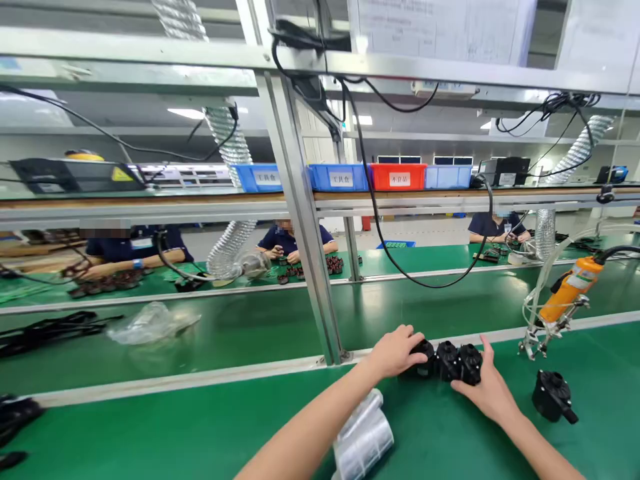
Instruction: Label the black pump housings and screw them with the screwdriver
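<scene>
Row of black, round plastic housings [448,362] | left end cupped by left hand [397,352], grip unclear; right end framed by spread right hand [486,390] | row could be skewed by uneven pushing

Factory assembly area, as indicated by the green workbench [200,433] under the left hand [393,353] and right hand [490,390], an orange corded tool [570,293] right of the latter, labelled bins [337,177] above the former, and uniformed workers [320,236] seated beyond both.
</scene>
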`<state>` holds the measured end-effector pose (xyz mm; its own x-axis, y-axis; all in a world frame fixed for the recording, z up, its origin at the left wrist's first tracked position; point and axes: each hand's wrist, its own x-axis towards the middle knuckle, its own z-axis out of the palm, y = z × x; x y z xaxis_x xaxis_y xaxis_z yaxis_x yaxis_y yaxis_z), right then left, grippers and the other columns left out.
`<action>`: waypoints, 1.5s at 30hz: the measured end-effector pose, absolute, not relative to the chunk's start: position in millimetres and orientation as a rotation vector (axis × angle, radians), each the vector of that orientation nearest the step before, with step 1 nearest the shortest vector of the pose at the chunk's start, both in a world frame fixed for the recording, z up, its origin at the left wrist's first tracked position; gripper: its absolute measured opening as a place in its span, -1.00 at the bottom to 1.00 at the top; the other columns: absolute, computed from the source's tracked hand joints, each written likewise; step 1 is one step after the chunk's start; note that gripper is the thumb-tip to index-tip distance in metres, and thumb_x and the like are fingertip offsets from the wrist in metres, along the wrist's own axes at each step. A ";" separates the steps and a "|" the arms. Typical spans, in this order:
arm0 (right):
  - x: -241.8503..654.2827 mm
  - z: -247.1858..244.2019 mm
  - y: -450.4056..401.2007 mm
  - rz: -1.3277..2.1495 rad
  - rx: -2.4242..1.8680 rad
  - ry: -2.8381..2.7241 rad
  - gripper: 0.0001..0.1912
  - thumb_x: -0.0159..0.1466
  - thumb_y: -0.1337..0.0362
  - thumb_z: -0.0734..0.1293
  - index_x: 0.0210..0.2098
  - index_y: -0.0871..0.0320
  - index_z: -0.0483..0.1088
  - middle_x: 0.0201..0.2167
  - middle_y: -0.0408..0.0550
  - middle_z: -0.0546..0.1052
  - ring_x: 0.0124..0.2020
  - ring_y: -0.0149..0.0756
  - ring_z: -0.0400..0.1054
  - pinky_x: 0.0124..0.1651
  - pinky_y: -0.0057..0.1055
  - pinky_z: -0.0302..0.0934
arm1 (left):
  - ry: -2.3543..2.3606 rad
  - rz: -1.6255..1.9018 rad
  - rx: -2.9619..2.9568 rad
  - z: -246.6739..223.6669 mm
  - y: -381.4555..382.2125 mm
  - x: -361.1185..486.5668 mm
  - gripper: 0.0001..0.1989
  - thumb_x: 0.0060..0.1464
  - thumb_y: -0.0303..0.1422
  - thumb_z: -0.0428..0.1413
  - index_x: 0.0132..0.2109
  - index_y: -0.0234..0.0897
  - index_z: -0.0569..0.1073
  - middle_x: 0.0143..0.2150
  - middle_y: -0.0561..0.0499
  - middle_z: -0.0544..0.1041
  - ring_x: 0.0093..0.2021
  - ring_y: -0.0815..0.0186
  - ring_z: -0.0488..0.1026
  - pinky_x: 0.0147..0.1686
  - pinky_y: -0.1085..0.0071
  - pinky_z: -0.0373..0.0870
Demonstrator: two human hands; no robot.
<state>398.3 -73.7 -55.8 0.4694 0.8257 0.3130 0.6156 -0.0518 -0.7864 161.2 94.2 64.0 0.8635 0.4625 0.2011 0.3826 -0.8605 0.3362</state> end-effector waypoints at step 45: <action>472.6 -45.9 -81.8 0.106 -2.293 -1.357 -0.54 0.37 0.73 0.24 0.17 0.26 0.38 0.03 0.13 0.41 0.05 -0.06 0.40 -0.04 -0.38 0.18 | 0.730 0.062 2.653 -19.6 72.3 372.3 -0.62 0.23 -0.31 0.32 0.14 -0.33 0.49 0.15 -0.14 0.51 0.06 0.12 0.51 0.11 0.07 0.51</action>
<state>472.6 -81.8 -45.9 0.5079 0.8448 0.1682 0.8086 -0.4002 -0.4313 372.3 72.3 -19.6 0.8635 0.5008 -0.0591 0.4837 -0.7895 0.3777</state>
